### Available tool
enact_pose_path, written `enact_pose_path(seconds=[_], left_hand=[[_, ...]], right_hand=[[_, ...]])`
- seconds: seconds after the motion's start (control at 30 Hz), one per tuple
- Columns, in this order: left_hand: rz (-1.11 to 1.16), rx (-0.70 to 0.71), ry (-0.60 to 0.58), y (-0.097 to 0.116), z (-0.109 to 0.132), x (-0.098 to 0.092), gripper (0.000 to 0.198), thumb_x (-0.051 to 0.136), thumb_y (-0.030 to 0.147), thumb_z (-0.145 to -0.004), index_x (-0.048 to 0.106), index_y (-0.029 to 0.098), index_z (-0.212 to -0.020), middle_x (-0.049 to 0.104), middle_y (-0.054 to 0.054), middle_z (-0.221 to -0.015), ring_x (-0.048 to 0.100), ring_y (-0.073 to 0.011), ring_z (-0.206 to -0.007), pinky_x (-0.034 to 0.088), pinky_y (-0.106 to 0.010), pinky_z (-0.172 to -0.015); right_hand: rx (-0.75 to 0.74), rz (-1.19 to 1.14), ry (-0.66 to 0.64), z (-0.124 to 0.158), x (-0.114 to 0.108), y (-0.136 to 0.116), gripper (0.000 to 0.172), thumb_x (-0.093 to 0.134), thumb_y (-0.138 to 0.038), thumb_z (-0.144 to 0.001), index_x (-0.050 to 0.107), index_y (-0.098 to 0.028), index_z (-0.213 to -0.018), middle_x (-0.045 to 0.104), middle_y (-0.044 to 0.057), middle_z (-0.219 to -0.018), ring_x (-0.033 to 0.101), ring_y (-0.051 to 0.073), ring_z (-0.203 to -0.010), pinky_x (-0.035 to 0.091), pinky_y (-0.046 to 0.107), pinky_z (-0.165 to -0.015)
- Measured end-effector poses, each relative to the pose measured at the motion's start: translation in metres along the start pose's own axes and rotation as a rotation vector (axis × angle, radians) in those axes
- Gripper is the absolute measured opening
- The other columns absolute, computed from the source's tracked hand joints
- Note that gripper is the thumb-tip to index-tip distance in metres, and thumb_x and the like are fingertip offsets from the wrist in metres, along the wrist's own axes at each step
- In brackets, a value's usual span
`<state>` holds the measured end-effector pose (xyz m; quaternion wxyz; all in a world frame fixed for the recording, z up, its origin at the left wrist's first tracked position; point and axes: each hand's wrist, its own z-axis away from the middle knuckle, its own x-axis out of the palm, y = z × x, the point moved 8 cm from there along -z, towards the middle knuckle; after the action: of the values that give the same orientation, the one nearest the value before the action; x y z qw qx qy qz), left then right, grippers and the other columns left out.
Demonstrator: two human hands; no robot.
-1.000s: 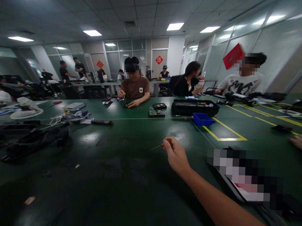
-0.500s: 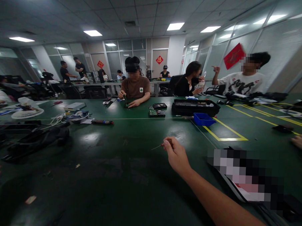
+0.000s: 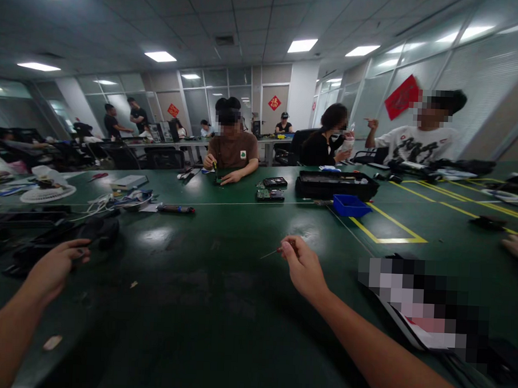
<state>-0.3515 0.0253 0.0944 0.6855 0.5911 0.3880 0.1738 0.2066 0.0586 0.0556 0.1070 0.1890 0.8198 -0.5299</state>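
Observation:
My right hand is held out over the green table, fingers pinched round a thin screwdriver whose metal shaft points left. My left hand reaches in from the lower left, fingers curled, close to a black bag-like heap at the table's left side. Whether it holds anything is not visible.
A blue bin, a black tray and circuit boards lie further back. Cables and a white fan sit at the left. Several people sit across the table. Another person's hand shows at the right edge.
My left arm has come up from the lower left edge and now stretches toward the black heap. My right hand has stayed almost still with the screwdriver.

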Motion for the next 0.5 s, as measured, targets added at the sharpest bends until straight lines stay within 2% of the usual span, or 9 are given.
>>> enact_pose_path(seconds=[0.07, 0.17, 0.3, 0.5], left_hand=[[0.102, 0.017, -0.141, -0.002, 0.002, 0.034, 0.024, 0.049, 0.003, -0.071, 0.063, 0.017, -0.085, 0.059, 0.007, -0.067, 0.053, -0.0084, -0.066, 0.041, -0.017, -0.065], [0.213, 0.059, -0.321, 0.010, 0.027, 0.089, 0.028, 0.048, 0.011, -0.069, 0.063, 0.015, -0.092, 0.060, 0.002, -0.071, 0.053, -0.0123, -0.068, 0.043, -0.021, -0.065], [0.271, 0.141, -0.593, 0.039, 0.084, 0.158, 0.045, 0.053, 0.015, -0.059, 0.060, 0.012, -0.103, 0.058, -0.001, -0.073, 0.053, -0.0155, -0.066, 0.042, -0.024, -0.062], [0.306, 0.188, -0.827, 0.071, 0.164, 0.227, 0.044, 0.049, 0.015, -0.063, 0.059, 0.014, -0.106, 0.057, -0.002, -0.078, 0.053, -0.0146, -0.068, 0.042, -0.024, -0.064]], right_hand=[[0.006, -0.001, -0.005, 0.000, 0.000, 0.001, 0.024, 0.044, -0.042, -0.099, 0.059, -0.023, -0.096, 0.068, 0.003, -0.086, 0.064, 0.021, -0.077, 0.046, 0.033, -0.069], [0.009, 0.011, -0.006, 0.000, -0.001, 0.000, 0.024, 0.044, -0.042, -0.099, 0.059, -0.023, -0.097, 0.068, 0.003, -0.085, 0.064, 0.021, -0.076, 0.046, 0.033, -0.069], [0.008, 0.002, 0.002, 0.001, -0.002, -0.002, 0.026, 0.044, -0.042, -0.098, 0.060, -0.023, -0.097, 0.069, 0.004, -0.086, 0.064, 0.021, -0.078, 0.047, 0.033, -0.070], [0.014, -0.036, -0.057, 0.001, 0.003, -0.003, 0.023, 0.047, -0.041, -0.096, 0.060, -0.023, -0.103, 0.070, 0.004, -0.093, 0.066, 0.022, -0.084, 0.049, 0.034, -0.073]])
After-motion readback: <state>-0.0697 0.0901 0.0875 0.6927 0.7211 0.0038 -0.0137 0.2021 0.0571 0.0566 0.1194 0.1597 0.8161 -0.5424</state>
